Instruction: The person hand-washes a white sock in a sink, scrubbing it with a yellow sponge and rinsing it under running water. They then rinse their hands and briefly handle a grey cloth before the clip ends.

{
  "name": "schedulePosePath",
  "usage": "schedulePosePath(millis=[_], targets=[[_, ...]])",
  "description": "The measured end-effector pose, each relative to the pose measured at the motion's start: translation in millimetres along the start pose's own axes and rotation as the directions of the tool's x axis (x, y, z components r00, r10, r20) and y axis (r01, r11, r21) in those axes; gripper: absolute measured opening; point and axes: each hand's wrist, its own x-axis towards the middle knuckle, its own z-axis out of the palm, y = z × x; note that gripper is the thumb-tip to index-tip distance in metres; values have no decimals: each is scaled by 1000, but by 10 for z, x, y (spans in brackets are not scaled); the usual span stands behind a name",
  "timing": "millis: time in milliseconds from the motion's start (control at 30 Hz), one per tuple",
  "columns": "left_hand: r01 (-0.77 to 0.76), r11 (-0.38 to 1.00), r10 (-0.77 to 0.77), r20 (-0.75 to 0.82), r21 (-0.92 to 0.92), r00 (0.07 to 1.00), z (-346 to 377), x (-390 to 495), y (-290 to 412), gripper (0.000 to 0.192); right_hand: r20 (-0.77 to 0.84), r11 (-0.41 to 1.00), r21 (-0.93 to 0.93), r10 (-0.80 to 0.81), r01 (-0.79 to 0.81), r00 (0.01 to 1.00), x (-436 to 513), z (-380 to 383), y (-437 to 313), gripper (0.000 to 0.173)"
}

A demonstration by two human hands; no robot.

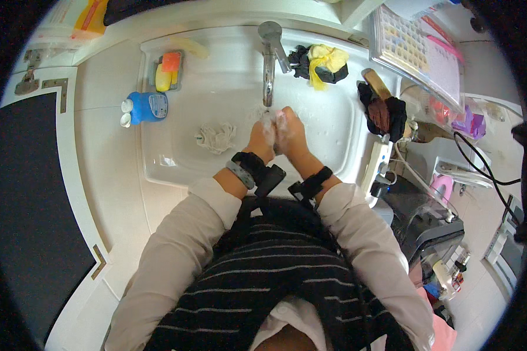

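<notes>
My left hand (261, 135) and my right hand (291, 131) are pressed together over the white sink basin (228, 101). White foam covers parts of both, and whether anything lies between the palms is hidden. Just beyond them is the chrome faucet (268, 83), its spout end close to my fingertips. A crumpled off-white cloth (216, 138) lies on the basin floor, left of my left hand. On the sink's back ledge, right of the faucet, rests a yellow cloth (329, 57) bunched up with black fabric (299, 58).
At the left rim are a blue bottle (148, 107) and a soap tray with an orange piece (171, 62) and a yellow piece (161, 80). Black fabric (395, 115) and a wooden-backed brush (377, 83) lie on the right rim. A power strip (378, 160) with plugs stands close by.
</notes>
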Motion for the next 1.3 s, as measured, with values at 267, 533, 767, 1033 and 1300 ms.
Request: schedulePosePath(millis=[267,533,767,1033,1300], targets=[[-286,954,300,223,-91,928,-239,91,99,16,462,498,636,366,-590,808,-211,-577,-8,25],[-27,798,164,175,-602,971,-279,-182,235,40,375,259,864,241,-432,895,-407,-990,-21,26],[-256,808,331,48,-530,943,-292,-612,511,32,399,83,906,154,-415,904,-479,-1157,-233,33],[-64,844,273,324,-532,906,-412,-767,638,20,43,787,484,416,-383,909,-489,-1105,-766,25],[-118,896,318,433,-427,843,-464,-932,864,29,76,64,995,23,-78,997,-664,-970,-1445,54]])
